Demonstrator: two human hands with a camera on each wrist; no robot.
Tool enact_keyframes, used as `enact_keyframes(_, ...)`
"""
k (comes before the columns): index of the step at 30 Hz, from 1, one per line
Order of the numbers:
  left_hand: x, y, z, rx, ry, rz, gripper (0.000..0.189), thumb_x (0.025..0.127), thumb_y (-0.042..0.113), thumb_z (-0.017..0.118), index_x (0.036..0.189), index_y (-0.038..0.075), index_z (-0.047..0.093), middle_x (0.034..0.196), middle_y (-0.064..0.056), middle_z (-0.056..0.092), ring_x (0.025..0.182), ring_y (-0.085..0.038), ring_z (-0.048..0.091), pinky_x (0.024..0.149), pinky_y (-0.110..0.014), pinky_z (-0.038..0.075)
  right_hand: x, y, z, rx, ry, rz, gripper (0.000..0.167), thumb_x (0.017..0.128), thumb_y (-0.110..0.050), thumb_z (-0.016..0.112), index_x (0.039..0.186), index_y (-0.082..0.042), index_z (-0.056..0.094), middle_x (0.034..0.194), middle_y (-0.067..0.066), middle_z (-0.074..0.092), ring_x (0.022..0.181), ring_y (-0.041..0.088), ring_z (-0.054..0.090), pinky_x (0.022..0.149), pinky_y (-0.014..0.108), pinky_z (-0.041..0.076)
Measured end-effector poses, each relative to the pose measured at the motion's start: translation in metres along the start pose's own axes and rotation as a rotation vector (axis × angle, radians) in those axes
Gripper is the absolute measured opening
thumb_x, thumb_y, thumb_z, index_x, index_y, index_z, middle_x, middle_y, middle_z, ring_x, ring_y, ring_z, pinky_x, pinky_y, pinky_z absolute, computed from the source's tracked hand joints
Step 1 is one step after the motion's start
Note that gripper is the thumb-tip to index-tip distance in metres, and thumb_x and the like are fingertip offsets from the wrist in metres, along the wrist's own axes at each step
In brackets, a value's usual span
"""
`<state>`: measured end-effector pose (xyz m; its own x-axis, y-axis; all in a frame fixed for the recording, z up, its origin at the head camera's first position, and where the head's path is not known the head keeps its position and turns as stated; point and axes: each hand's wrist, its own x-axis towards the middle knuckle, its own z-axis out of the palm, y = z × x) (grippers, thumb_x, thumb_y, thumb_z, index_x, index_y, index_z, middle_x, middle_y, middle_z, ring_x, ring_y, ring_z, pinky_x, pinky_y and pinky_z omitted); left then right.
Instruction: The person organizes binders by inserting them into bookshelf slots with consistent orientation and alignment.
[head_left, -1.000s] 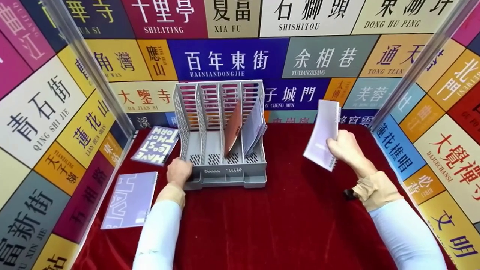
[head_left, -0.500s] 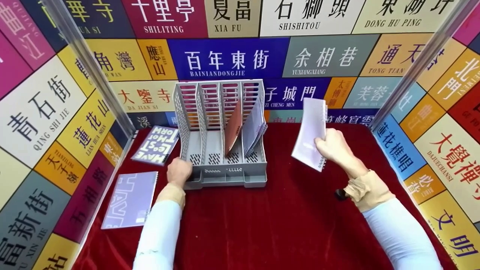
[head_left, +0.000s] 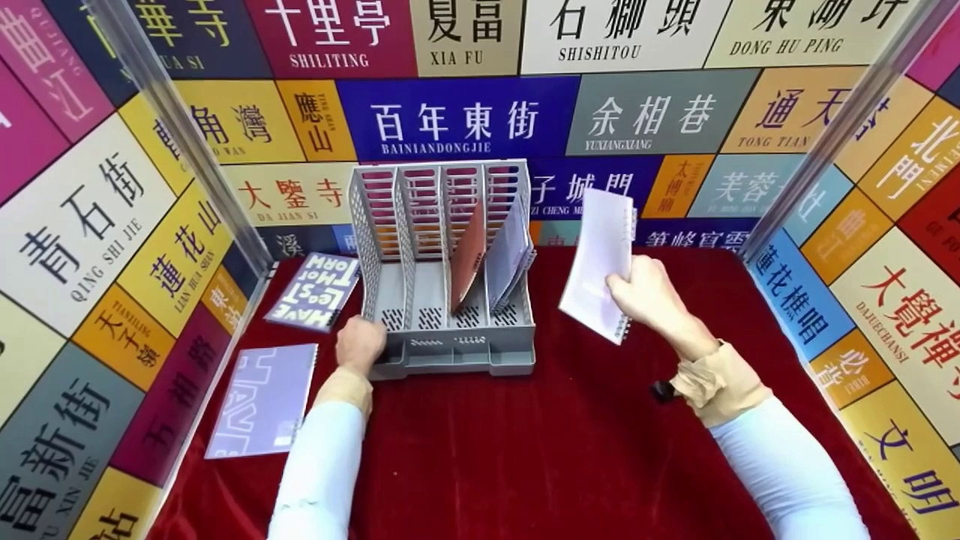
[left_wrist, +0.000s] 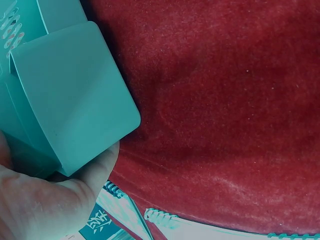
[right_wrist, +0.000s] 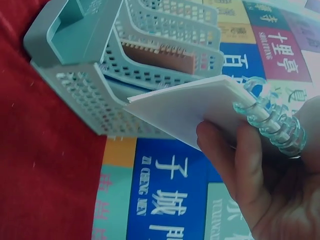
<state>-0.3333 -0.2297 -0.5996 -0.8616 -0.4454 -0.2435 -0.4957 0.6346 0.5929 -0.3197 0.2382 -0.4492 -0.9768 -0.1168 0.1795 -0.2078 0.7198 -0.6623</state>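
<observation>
A grey file rack (head_left: 450,352) with several upright slots stands at the back of the red cloth. My left hand (head_left: 360,343) grips its front left corner; in the left wrist view the thumb lies along the rack's grey side. Raised right of the rack, a pale purple spiral notebook (head_left: 596,262) is pinched by its coiled edge in my right hand (head_left: 649,296). The right wrist view shows fingers against its underside. A brown notebook (head_left: 468,259) leans in the third slot, and purple notebooks (head_left: 506,259) lean in the rightmost one.
Flat on the cloth left of the rack lie a purple notebook (head_left: 262,401) and a lettered notebook (head_left: 315,291). Sign-printed panels (head_left: 457,116) wall in the back and both sides. Red cloth (head_left: 480,457) spreads in front of the rack.
My right hand has carried the notebook leftward, closer to the rack, and slightly up. The left hand and the rack have stayed in place.
</observation>
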Motion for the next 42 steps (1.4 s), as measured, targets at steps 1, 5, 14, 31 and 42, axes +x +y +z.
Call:
enact_keyframes(1,0.000,0.000,0.001,-0.001,0.000,-0.002,0.053,0.102,0.028,0.049,0.142,-0.002,0.068,0.150,-0.031,0.069,0.141,-0.051,0.067,0.119,-0.060,0.053,0.000,-0.003,0.001,0.004,0.001,-0.003,0.045,0.098,-0.012,0.057,0.127,0.018,0.072,0.115,0.041,0.079,0.096,0.052,0.083,0.076,0.053,0.071)
enact_keyframes(5,0.000,0.000,0.002,-0.002,0.002,0.003,0.054,0.101,0.027,0.049,0.143,-0.001,0.068,0.150,-0.030,0.069,0.141,-0.050,0.067,0.119,-0.060,0.054,-0.001,-0.013,0.007,0.013,0.010,-0.020,0.043,0.098,-0.013,0.057,0.125,0.017,0.074,0.112,0.039,0.080,0.095,0.051,0.083,0.076,0.053,0.071)
enact_keyframes(14,0.000,-0.001,-0.001,0.010,-0.001,0.016,0.052,0.100,0.025,0.049,0.139,-0.002,0.069,0.147,-0.030,0.071,0.138,-0.050,0.069,0.117,-0.060,0.055,-0.003,-0.037,0.023,0.064,0.003,-0.039,0.046,0.099,-0.015,0.059,0.131,0.015,0.073,0.118,0.037,0.080,0.100,0.050,0.084,0.080,0.055,0.071)
enact_keyframes(31,0.003,-0.002,-0.003,0.006,-0.008,0.006,0.052,0.101,0.028,0.050,0.139,-0.002,0.070,0.148,-0.030,0.071,0.139,-0.050,0.068,0.118,-0.060,0.055,0.003,-0.083,0.070,0.181,-0.033,-0.126,0.048,0.101,-0.013,0.057,0.139,0.014,0.069,0.124,0.035,0.080,0.104,0.049,0.085,0.080,0.052,0.071)
enact_keyframes(42,0.002,-0.002,0.001,0.013,-0.016,-0.003,0.053,0.103,0.030,0.052,0.142,-0.001,0.068,0.149,-0.030,0.070,0.139,-0.049,0.069,0.118,-0.059,0.055,0.010,-0.104,0.117,0.075,0.031,-0.111,0.052,0.105,-0.024,0.052,0.140,0.010,0.069,0.115,0.032,0.082,0.091,0.045,0.085,0.068,0.048,0.070)
